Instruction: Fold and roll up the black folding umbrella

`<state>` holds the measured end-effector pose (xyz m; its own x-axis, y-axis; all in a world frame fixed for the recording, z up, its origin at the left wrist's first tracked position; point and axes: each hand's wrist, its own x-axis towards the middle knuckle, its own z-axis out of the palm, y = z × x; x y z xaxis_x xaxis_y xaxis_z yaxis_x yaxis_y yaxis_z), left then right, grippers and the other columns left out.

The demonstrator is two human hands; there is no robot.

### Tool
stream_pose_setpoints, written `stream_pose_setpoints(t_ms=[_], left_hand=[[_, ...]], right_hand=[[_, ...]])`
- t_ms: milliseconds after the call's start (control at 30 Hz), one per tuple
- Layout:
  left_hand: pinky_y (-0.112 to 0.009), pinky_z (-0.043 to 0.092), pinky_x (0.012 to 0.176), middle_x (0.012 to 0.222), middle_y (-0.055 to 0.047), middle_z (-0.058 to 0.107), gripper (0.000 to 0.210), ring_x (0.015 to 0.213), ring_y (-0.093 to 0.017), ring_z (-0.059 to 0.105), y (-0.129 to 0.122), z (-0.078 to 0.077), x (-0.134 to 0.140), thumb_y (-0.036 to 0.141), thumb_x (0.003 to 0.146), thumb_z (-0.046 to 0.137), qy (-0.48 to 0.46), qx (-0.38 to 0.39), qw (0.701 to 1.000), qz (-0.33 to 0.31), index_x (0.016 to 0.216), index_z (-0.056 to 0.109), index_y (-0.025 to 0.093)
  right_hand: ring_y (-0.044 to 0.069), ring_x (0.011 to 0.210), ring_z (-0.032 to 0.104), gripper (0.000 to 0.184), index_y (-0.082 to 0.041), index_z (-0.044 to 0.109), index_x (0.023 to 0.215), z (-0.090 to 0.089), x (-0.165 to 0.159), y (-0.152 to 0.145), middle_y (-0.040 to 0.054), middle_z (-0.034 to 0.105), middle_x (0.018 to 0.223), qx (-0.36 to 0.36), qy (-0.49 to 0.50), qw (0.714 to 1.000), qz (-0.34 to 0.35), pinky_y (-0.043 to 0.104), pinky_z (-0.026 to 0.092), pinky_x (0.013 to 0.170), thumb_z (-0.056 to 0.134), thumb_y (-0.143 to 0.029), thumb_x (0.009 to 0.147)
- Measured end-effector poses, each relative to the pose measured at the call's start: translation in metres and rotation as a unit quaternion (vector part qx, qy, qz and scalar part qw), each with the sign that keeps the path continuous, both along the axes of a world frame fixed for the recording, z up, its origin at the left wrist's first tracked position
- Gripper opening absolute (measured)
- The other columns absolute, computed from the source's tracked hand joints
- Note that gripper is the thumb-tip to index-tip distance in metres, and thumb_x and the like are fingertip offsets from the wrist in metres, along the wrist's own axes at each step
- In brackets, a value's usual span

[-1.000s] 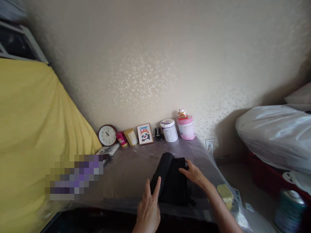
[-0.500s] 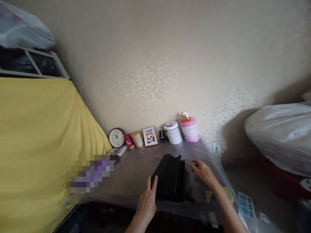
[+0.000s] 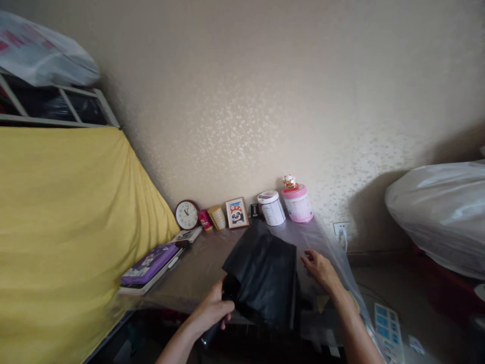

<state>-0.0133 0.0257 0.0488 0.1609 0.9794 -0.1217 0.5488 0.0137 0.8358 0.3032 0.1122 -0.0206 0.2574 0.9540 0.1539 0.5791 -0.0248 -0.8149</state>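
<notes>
My left hand (image 3: 216,309) is closed around the dark handle of what looks like a black folding umbrella (image 3: 265,275), at the near side of the table. The umbrella's loose cloth hangs in broad folds to the right of that hand and hides part of the handle. My right hand (image 3: 318,267) is just right of the cloth, apart from it, with fingers loosely bent and nothing in them. The table (image 3: 197,270) under both has a clear plastic cover.
Along the wall stand a clock (image 3: 187,215), a pink can (image 3: 205,220), a yellow-lidded jar (image 3: 217,218), a panda picture (image 3: 237,213), a white tub (image 3: 272,208) and a pink tub (image 3: 298,205) with a cat figurine (image 3: 290,182). A purple case (image 3: 150,264) lies left, beside yellow cloth (image 3: 71,217).
My left hand has gone from resting against the umbrella's left side to gripping its handle, lower left. The black cloth is lifted and spread wider. My right hand stays nearly in place.
</notes>
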Motion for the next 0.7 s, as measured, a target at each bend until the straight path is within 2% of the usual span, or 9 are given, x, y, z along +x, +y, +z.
stream_pose_setpoints(t_ms=[133,233,267,333,400,467,567,633,700], left_hand=[[-0.02,0.038,0.038,0.047,0.011,0.04,0.031,0.039,-0.009,0.04,-0.008,0.01,-0.008,0.031,0.069,0.047,-0.067,-0.015,0.998,-0.004,0.098,0.045,0.021],[-0.021,0.039,0.04,0.048,0.01,0.042,0.023,0.038,-0.009,0.041,-0.012,0.011,-0.009,0.03,0.067,0.052,-0.067,0.017,0.998,-0.002,0.088,0.049,0.021],[-0.023,0.042,0.045,0.053,0.007,0.049,0.025,0.045,-0.011,0.048,-0.013,0.011,-0.008,0.026,0.064,0.055,-0.061,0.039,0.997,0.001,0.088,0.051,0.02],[-0.024,0.047,0.064,0.078,0.0,0.061,0.034,0.076,-0.017,0.059,-0.015,0.012,-0.006,0.017,0.059,0.057,-0.053,0.098,0.994,0.01,0.093,0.056,0.021],[-0.022,0.044,0.077,0.096,-0.001,0.061,0.045,0.094,-0.017,0.057,-0.016,0.013,-0.006,0.012,0.057,0.057,-0.06,0.132,0.989,0.019,0.101,0.056,0.023],[-0.021,0.045,0.064,0.081,0.003,0.062,0.05,0.073,-0.013,0.059,-0.016,0.013,-0.006,0.013,0.059,0.057,-0.091,0.093,0.991,0.039,0.108,0.052,0.024],[-0.017,0.033,0.038,0.048,0.012,0.049,0.037,0.035,-0.007,0.041,-0.018,0.009,-0.007,0.019,0.062,0.059,-0.149,-0.006,0.987,0.062,0.097,0.048,0.021],[-0.016,0.028,0.035,0.042,0.013,0.044,0.024,0.032,-0.006,0.038,-0.021,0.009,-0.008,0.023,0.063,0.06,-0.179,-0.039,0.982,0.056,0.08,0.043,0.023],[-0.016,0.029,0.035,0.043,0.012,0.044,0.028,0.034,-0.006,0.037,-0.025,0.012,-0.007,0.027,0.064,0.061,-0.222,-0.068,0.972,0.041,0.069,0.033,0.024]], right_hand=[[0.022,0.082,0.065,0.029,-0.017,0.063,0.103,-0.001,-0.002,-0.002,0.0097,0.069,0.092,-0.015,0.007,1.0,-0.002,0.028,0.044,0.068,0.051,-0.029,0.08],[0.024,0.087,0.064,0.029,-0.016,0.064,0.103,-0.001,-0.005,-0.003,0.0111,0.069,0.093,-0.012,0.006,1.0,-0.005,0.03,0.043,0.072,0.052,-0.029,0.079],[0.024,0.089,0.064,0.029,-0.016,0.064,0.103,-0.001,-0.006,-0.004,0.0115,0.069,0.093,-0.011,0.006,1.0,-0.004,0.03,0.043,0.073,0.052,-0.028,0.079],[0.024,0.089,0.064,0.03,-0.015,0.064,0.104,0.0,-0.007,-0.005,0.0116,0.069,0.094,-0.011,0.007,1.0,0.001,0.03,0.043,0.074,0.051,-0.028,0.079],[0.024,0.089,0.064,0.031,-0.015,0.063,0.104,0.001,-0.007,-0.007,0.012,0.069,0.094,-0.012,0.009,1.0,0.004,0.03,0.043,0.075,0.05,-0.027,0.08],[0.025,0.09,0.064,0.031,-0.014,0.064,0.104,0.003,-0.006,-0.009,0.0136,0.069,0.094,-0.013,0.014,1.0,0.006,0.031,0.043,0.075,0.051,-0.027,0.079],[0.025,0.092,0.063,0.027,-0.016,0.066,0.099,0.007,-0.007,-0.01,0.0124,0.07,0.093,-0.007,0.032,0.999,0.012,0.03,0.043,0.076,0.053,-0.026,0.077],[0.024,0.092,0.063,0.024,-0.018,0.067,0.095,0.009,-0.011,-0.01,0.0095,0.07,0.091,0.004,0.053,0.998,0.025,0.029,0.043,0.077,0.052,-0.024,0.077],[0.023,0.091,0.063,0.022,-0.019,0.068,0.092,0.011,-0.015,-0.011,0.0074,0.071,0.089,0.021,0.08,0.996,0.043,0.029,0.044,0.077,0.051,-0.023,0.079]])
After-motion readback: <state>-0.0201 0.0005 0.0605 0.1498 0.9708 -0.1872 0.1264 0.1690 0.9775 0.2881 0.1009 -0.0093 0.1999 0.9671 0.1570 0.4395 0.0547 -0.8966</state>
